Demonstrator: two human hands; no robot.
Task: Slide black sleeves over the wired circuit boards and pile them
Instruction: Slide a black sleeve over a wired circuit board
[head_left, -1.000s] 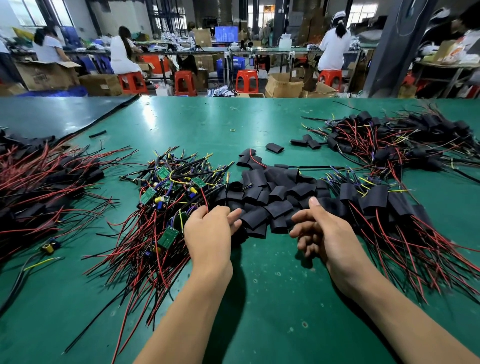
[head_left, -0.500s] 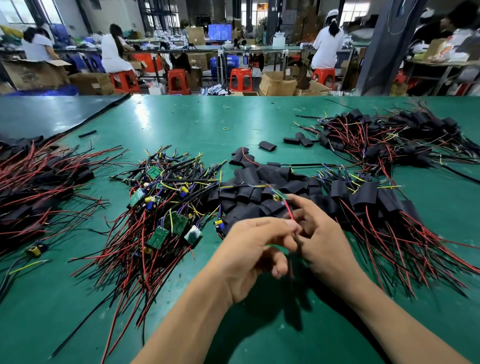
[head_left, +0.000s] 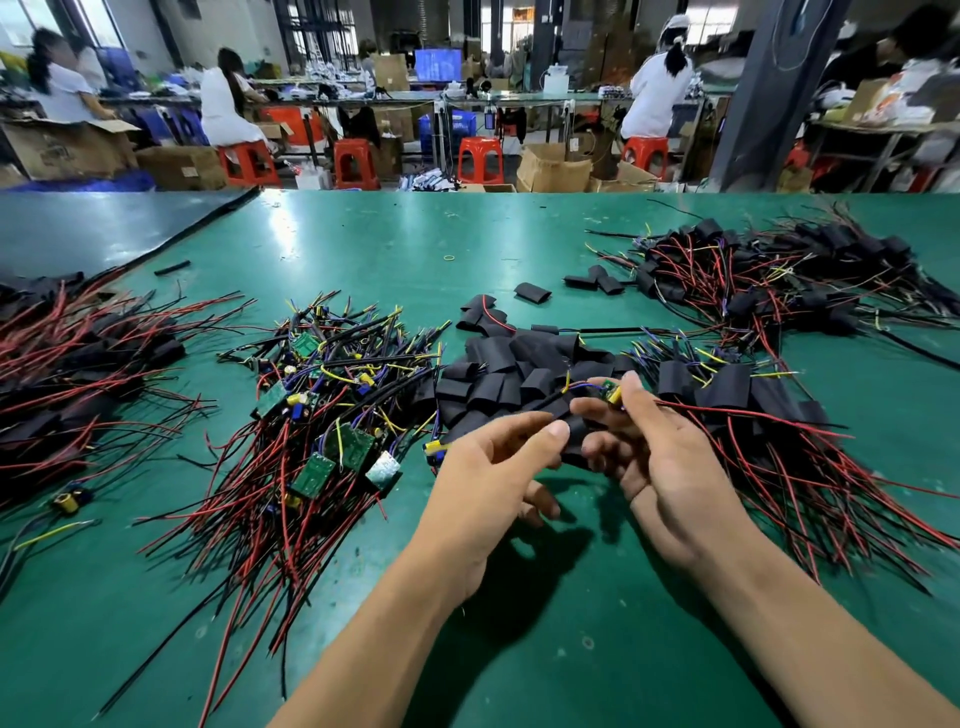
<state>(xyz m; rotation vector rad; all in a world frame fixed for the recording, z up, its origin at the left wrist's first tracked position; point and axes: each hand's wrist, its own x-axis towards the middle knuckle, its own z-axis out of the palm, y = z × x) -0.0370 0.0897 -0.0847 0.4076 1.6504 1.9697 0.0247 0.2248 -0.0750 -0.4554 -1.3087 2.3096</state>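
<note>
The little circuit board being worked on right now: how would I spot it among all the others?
Start at the green table, then find the person's two hands just in front of the heap of loose black sleeves. The circuit board peeks out above the right hand. Unlike the bare boards piled on the left, it is held up off the table.

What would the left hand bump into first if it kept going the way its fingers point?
Probably the black sleeve held between both hands, then the right hand just beyond; depth is hard to judge from this single view.
</note>
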